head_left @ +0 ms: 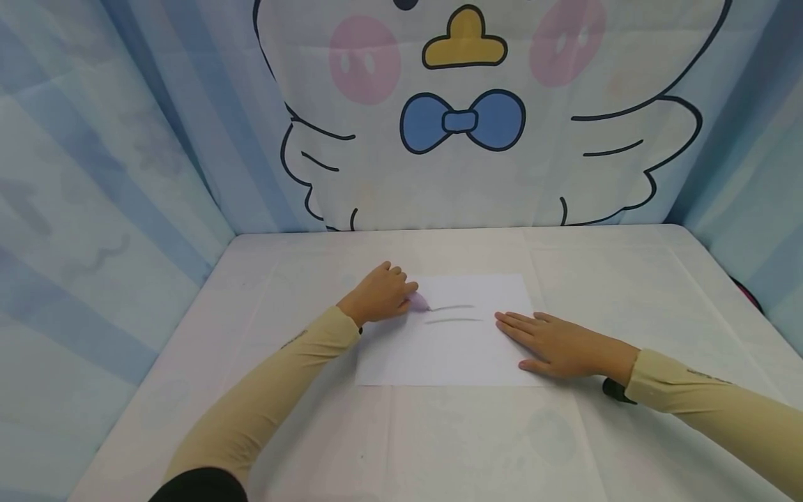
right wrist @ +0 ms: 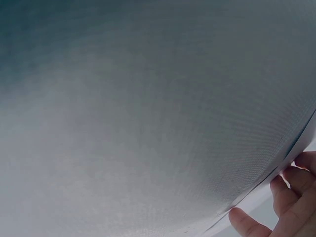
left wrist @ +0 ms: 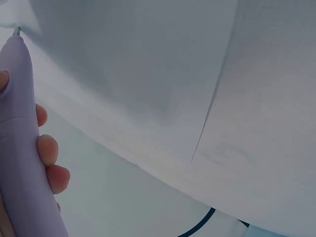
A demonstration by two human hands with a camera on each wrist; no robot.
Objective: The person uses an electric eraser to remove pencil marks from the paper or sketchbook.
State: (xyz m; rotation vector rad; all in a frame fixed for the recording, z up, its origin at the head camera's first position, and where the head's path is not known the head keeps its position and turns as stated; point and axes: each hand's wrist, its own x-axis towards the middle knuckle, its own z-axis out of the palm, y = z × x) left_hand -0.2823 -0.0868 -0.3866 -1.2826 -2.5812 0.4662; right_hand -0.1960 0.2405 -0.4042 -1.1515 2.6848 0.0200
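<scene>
A sheet of white paper (head_left: 439, 359) lies on the table with two grey, nearly parallel lines (head_left: 454, 320) across its middle. My left hand (head_left: 381, 293) grips a lavender electric eraser (head_left: 417, 302), thick-bodied and pen-shaped. Its narrow tip meets the paper at the left end of the upper line. In the left wrist view, curled fingers (left wrist: 48, 149) wrap the eraser's body (left wrist: 19, 128), and the thumb presses its side. My right hand (head_left: 561, 346) rests flat on the paper's right side, fingers spread. The right wrist view shows its fingertips (right wrist: 286, 197) at the lower right corner.
A white cloth-covered table (head_left: 464, 446) extends around the paper. Behind it hangs a curtain (head_left: 464, 188) with a cartoon figure and blue bow tie. Blue-and-white curtains (head_left: 81, 209) stand at both sides.
</scene>
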